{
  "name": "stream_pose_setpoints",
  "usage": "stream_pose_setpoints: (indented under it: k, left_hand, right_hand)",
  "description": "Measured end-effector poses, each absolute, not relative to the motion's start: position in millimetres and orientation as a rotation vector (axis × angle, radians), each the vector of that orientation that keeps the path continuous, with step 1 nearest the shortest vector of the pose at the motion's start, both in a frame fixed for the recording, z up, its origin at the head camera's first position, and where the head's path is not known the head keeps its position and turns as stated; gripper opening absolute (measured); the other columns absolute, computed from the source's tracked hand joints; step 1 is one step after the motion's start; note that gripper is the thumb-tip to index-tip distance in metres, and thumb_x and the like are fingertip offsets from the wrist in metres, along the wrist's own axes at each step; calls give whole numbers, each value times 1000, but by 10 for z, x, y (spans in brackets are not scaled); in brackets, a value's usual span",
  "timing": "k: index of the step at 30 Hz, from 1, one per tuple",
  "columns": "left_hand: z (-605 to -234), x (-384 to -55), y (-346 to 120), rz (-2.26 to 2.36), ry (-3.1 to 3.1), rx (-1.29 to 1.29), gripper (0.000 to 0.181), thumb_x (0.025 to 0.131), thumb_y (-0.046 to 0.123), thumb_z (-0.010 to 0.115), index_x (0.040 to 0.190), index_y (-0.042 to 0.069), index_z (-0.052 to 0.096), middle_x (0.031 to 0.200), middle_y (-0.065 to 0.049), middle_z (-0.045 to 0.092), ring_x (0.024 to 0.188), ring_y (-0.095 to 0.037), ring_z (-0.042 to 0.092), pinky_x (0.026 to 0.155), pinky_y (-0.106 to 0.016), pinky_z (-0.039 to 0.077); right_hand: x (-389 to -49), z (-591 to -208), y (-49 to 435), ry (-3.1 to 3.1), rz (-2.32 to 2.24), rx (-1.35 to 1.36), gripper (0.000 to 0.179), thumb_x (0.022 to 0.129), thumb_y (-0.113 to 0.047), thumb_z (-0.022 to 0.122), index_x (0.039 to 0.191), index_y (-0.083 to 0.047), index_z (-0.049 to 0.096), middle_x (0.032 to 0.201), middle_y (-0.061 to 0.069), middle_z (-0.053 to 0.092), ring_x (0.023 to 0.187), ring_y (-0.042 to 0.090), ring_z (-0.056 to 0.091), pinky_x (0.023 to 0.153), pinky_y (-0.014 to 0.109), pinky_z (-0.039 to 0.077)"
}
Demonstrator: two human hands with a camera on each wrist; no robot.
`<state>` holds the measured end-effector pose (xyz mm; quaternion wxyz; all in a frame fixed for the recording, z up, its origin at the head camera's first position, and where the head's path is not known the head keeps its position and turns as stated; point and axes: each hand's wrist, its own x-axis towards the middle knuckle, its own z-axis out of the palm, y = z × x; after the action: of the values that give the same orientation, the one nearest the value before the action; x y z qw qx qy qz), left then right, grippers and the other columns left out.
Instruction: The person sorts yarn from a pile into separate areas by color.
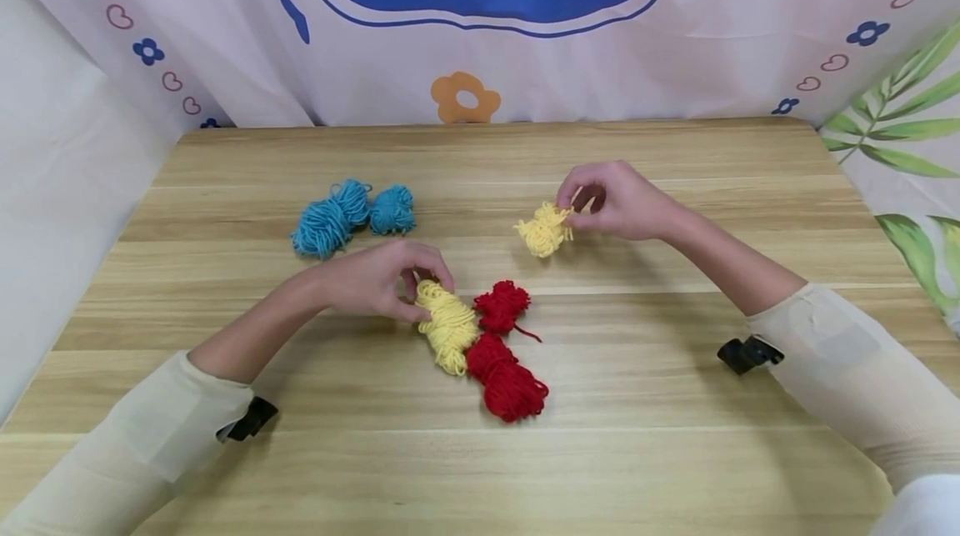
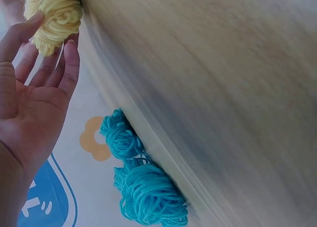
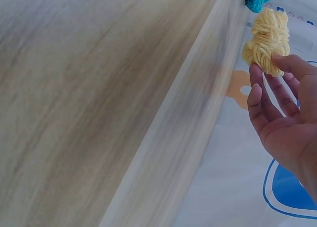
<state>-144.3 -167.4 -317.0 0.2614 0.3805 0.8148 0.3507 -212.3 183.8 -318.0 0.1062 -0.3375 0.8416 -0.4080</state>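
My left hand (image 1: 386,278) pinches the upper end of a larger yellow yarn bundle (image 1: 447,326) near the middle of the table. In the left wrist view, thumb and fingers meet around that yellow yarn (image 2: 58,19). Against its right side lie a small red yarn bundle (image 1: 502,306) with a loose tail and a larger red one (image 1: 510,380). Farther back on the right, my right hand (image 1: 615,201) pinches a small yellow yarn bundle (image 1: 544,230) by one end. The right wrist view shows this small yellow bundle (image 3: 268,41) between thumb and fingertips.
Two blue yarn bundles, a larger one (image 1: 330,219) and a smaller one (image 1: 392,210), lie side by side at the back left. The wooden table (image 1: 645,436) ends at a printed white cloth (image 1: 360,77) hanging behind it.
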Motion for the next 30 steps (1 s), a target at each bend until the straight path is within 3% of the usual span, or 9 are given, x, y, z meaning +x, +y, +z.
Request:
stream_pose_setpoints:
  k: [14, 22, 30]
  left_hand:
    - [-3150, -1439, -1689, 970, 2185, 1005, 26, 84, 2, 83, 107, 8, 72, 106, -3, 68, 87, -20, 61, 74, -33, 59]
    - [-3147, -1439, -1702, 988, 2199, 1029, 25, 85, 2, 83, 106, 7, 72, 106, -3, 68, 85, -20, 61, 73, -33, 59]
    - [-3147, -1441, -1707, 1001, 2201, 1023, 25, 85, 1, 82, 107, 7, 72, 107, -3, 68, 86, -20, 61, 73, -32, 58]
  right_hand:
    - [-2153, -3197, 1846, 2538, -1202, -902, 11, 87, 4, 77, 93, -2, 72, 99, 11, 72, 88, 27, 74, 74, 29, 60]
    - [-2179, -3213, 1869, 2596, -1182, -867, 10, 87, 2, 78, 94, -3, 72, 101, 12, 73, 88, 28, 74, 77, 36, 61]
    - [-2218, -3242, 1881, 2614, -1199, -843, 9, 88, 1, 78, 93, -3, 72, 101, 14, 72, 86, 30, 74, 71, 23, 58]
